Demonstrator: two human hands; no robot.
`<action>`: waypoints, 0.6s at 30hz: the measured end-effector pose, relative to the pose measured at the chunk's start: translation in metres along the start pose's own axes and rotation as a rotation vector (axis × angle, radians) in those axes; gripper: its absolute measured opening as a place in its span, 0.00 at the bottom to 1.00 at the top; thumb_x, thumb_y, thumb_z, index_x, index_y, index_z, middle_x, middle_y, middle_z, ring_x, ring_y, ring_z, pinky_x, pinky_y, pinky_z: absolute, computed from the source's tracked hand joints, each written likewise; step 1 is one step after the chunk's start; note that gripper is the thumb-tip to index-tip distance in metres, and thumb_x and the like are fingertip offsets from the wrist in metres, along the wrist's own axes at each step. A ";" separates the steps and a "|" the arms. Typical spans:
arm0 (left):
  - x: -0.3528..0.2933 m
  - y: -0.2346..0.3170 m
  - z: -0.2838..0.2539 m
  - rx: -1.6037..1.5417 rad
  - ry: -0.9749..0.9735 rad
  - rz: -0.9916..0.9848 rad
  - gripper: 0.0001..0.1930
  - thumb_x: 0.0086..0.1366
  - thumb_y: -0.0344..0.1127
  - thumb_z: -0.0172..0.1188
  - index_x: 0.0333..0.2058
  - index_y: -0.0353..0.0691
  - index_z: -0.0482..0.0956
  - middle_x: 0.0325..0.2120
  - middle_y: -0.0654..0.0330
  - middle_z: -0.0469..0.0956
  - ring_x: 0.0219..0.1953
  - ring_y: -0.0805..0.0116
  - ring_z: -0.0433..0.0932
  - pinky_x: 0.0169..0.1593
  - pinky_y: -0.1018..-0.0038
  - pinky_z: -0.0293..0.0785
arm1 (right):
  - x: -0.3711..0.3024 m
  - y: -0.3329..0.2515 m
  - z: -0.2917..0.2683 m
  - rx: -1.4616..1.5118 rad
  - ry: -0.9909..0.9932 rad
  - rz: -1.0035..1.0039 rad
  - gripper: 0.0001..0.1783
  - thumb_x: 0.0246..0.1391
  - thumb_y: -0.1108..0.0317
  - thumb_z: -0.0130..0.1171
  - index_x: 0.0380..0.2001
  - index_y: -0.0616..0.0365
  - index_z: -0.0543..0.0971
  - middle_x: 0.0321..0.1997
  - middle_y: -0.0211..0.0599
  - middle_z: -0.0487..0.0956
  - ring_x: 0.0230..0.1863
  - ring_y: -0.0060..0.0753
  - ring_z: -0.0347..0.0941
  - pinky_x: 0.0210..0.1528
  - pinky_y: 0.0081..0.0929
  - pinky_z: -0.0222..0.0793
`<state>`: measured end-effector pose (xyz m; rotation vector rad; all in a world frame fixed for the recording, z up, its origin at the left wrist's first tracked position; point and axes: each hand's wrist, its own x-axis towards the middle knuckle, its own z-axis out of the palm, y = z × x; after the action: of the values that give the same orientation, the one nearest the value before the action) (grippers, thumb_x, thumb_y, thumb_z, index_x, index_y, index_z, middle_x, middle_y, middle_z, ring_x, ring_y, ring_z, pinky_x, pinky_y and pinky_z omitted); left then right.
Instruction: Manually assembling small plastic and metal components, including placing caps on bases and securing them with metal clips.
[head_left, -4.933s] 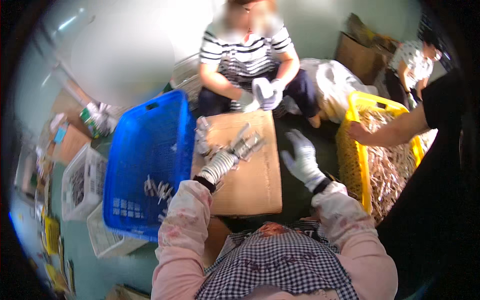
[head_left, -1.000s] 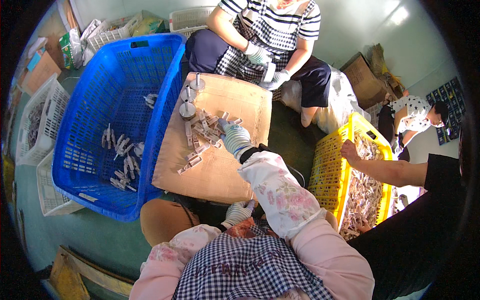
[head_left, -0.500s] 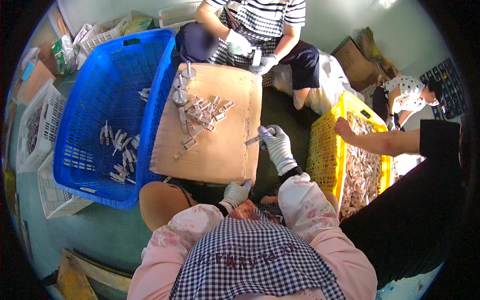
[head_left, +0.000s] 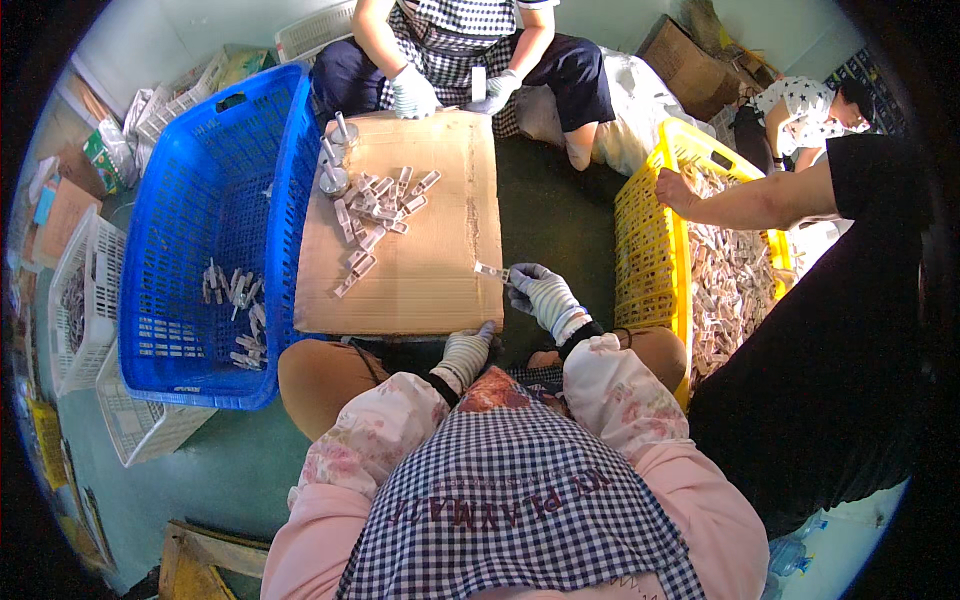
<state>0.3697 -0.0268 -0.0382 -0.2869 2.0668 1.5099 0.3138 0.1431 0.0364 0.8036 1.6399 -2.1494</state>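
Observation:
In my right hand (head_left: 545, 297), in a striped grey-and-white glove, a small pale slotted piece (head_left: 491, 271) is pinched by one end. Its free end reaches over the right edge of the cardboard surface (head_left: 430, 290). My left hand (head_left: 467, 355), gloved alike, is closed at the near edge of the cardboard; its fingers are partly hidden, so what they hold does not show. Farther in on the cardboard lies a loose pile of similar pieces (head_left: 378, 203). Round metal fixtures with upright pins (head_left: 333, 180) stand at its far left corner.
A blue basket (head_left: 200, 385) with several pieces stands to the left; a yellow basket (head_left: 640, 240) full of them is at the right. A standing person's arm (head_left: 770, 196) reaches onto its rim. Opposite sits a co-worker with gloved hands (head_left: 413, 95).
The piece in my right hand has turned and now slopes the other way. The co-worker's hands have moved apart, one down to the cardboard's far edge. The whole view has shifted slightly.

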 end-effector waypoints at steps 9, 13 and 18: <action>0.005 -0.002 -0.003 0.033 -0.065 0.093 0.25 0.67 0.54 0.53 0.50 0.39 0.77 0.40 0.59 0.81 0.42 0.65 0.77 0.48 0.71 0.70 | 0.003 0.029 -0.020 -0.270 -0.010 0.029 0.13 0.59 0.63 0.61 0.43 0.58 0.79 0.30 0.27 0.78 0.22 0.20 0.70 0.26 0.18 0.70; -0.011 0.016 -0.002 -0.133 -0.090 -0.039 0.23 0.67 0.51 0.55 0.49 0.37 0.78 0.36 0.61 0.82 0.37 0.68 0.80 0.43 0.73 0.74 | 0.001 0.029 -0.020 -0.349 0.002 -0.021 0.13 0.58 0.63 0.62 0.43 0.59 0.79 0.29 0.27 0.79 0.23 0.19 0.70 0.27 0.18 0.70; -0.014 0.018 -0.005 -0.134 -0.083 -0.027 0.22 0.67 0.49 0.56 0.49 0.36 0.78 0.38 0.59 0.82 0.39 0.66 0.80 0.43 0.73 0.74 | 0.005 0.032 -0.020 -0.396 0.027 -0.071 0.12 0.56 0.64 0.64 0.40 0.59 0.81 0.26 0.28 0.80 0.24 0.20 0.71 0.27 0.21 0.68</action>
<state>0.3708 -0.0275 -0.0148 -0.2967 1.8943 1.6200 0.3326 0.1534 0.0052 0.6622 2.0433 -1.7713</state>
